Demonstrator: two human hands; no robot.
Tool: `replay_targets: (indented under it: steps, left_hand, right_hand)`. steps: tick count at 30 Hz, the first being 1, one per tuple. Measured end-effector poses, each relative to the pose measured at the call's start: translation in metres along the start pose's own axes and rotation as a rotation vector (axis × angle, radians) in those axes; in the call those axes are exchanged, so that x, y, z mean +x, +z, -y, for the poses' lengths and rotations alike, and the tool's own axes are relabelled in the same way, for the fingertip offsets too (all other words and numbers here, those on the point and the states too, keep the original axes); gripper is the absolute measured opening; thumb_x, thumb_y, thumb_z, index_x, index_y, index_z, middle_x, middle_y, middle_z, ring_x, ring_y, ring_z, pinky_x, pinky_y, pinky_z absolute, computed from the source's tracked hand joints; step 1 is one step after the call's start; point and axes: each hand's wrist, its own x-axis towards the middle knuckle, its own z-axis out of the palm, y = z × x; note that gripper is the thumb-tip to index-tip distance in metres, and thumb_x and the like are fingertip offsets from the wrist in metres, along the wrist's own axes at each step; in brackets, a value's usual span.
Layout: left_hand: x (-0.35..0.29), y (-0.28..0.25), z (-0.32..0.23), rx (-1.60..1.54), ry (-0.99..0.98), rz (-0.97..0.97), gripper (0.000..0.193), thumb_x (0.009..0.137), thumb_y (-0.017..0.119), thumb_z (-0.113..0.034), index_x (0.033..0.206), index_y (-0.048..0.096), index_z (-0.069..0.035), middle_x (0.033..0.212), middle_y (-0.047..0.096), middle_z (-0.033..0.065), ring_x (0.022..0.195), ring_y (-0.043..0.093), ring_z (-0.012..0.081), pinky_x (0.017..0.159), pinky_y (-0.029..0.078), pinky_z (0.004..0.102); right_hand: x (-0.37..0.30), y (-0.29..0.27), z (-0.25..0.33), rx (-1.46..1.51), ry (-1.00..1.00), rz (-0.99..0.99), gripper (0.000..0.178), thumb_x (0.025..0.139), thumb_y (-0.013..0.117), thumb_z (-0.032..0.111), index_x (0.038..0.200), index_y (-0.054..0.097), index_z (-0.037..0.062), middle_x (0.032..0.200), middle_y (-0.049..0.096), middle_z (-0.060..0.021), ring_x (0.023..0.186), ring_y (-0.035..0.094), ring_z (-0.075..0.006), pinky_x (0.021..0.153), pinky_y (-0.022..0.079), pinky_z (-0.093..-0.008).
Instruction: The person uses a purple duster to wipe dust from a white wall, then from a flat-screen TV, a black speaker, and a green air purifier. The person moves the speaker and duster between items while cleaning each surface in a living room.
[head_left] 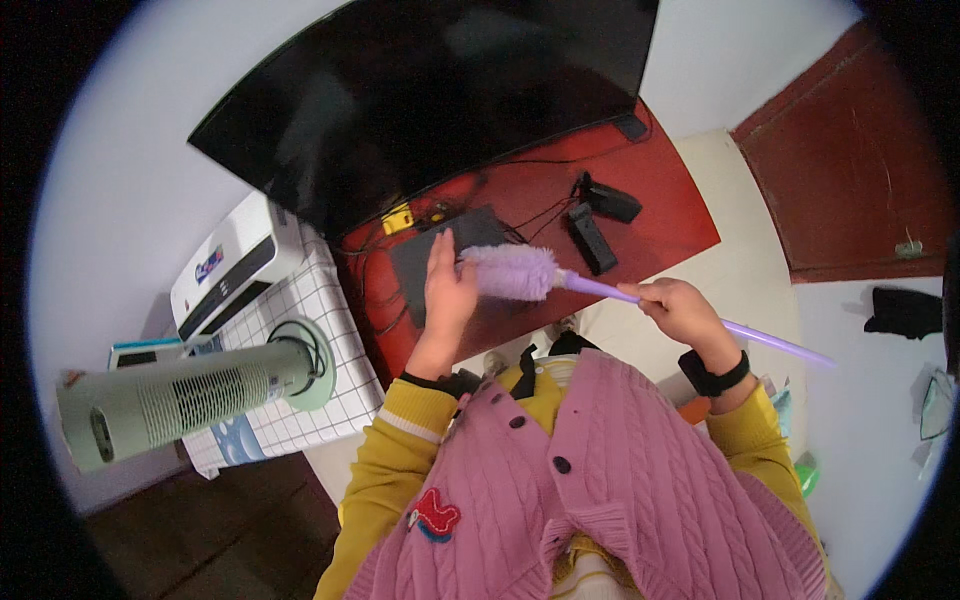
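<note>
A purple fluffy duster (515,272) with a long lilac handle lies slantwise across the middle of the view. Closed round the handle is my right hand (680,310), with the rod's tail sticking out past it to the right. My left hand (450,295) has its fingers stretched out and rests against the far left end of the fluffy head. Under that hand and the duster head is a flat dark box (410,262) on the red table (665,215).
A large black television (430,100) stands at the table's back. Two black speakers (592,240), cables and a yellow object (397,219) lie before it. On the left, a grey-green tower fan (190,400) and a white appliance (235,265) stand on a checked cloth (345,375).
</note>
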Motion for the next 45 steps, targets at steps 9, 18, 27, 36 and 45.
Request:
replay_targets:
  steps: [9, 18, 27, 36, 45]
  left_hand:
    - [0.023, 0.037, -0.036, 0.132, -0.102, 0.123, 0.059, 0.094, 0.063, -0.022, 0.146, 0.046, -0.001, 0.153, 0.039, 0.0310, 0.139, 0.041, 0.0450, 0.115, 0.037, 0.0440]
    - [0.032, 0.066, -0.055, 0.214, -0.144, 0.171, 0.060, 0.093, 0.064, -0.026, 0.147, 0.047, -0.005, 0.154, 0.038, 0.0287, 0.142, 0.038, 0.0455, 0.116, 0.036, 0.0456]
    - [0.034, 0.116, -0.091, 0.454, 0.093, 0.282, 0.043, 0.090, 0.066, -0.022, 0.127, 0.064, -0.002, 0.138, 0.056, 0.0271, 0.132, 0.049, 0.0456, 0.113, 0.039, 0.0469]
    - [0.043, 0.229, -0.067, 0.303, -0.291, 0.892, 0.060, 0.090, 0.068, -0.040, 0.133, 0.059, 0.001, 0.137, 0.059, 0.0233, 0.127, 0.055, 0.0389, 0.106, 0.046, 0.0455]
    - [0.029, 0.333, -0.058, -0.006, -0.976, 0.670, 0.106, 0.072, 0.084, -0.058, 0.132, 0.034, 0.014, 0.126, 0.057, 0.0298, 0.112, 0.063, 0.0408, 0.085, 0.057, 0.0495]
  right_hand:
    - [-0.013, -0.006, -0.077, -0.230, 0.067, -0.189, 0.045, 0.091, 0.062, 0.002, 0.132, 0.068, 0.0202, 0.074, 0.059, -0.0120, 0.071, 0.060, -0.0243, 0.068, 0.050, -0.0364]
    - [-0.004, -0.031, -0.143, -0.155, 0.134, -0.057, 0.041, 0.093, 0.061, 0.008, 0.132, 0.067, 0.0172, 0.081, 0.064, -0.0161, 0.073, 0.062, -0.0281, 0.071, 0.051, -0.0370]
    - [-0.004, -0.057, -0.168, 0.087, 0.325, -0.071, 0.036, 0.094, 0.061, 0.010, 0.129, 0.068, 0.0174, 0.094, 0.069, -0.0220, 0.085, 0.067, -0.0363, 0.075, 0.054, -0.0418]
    - [-0.036, -0.028, -0.169, 0.260, 0.432, -0.373, 0.040, 0.096, 0.057, 0.008, 0.133, 0.066, 0.0184, 0.082, 0.063, -0.0145, 0.077, 0.063, -0.0310, 0.073, 0.051, -0.0413]
    - [-0.095, -0.003, -0.117, 0.284, 0.419, -0.462, 0.045, 0.092, 0.061, 0.001, 0.135, 0.064, 0.0134, 0.078, 0.057, -0.0101, 0.071, 0.056, -0.0242, 0.067, 0.046, -0.0353]
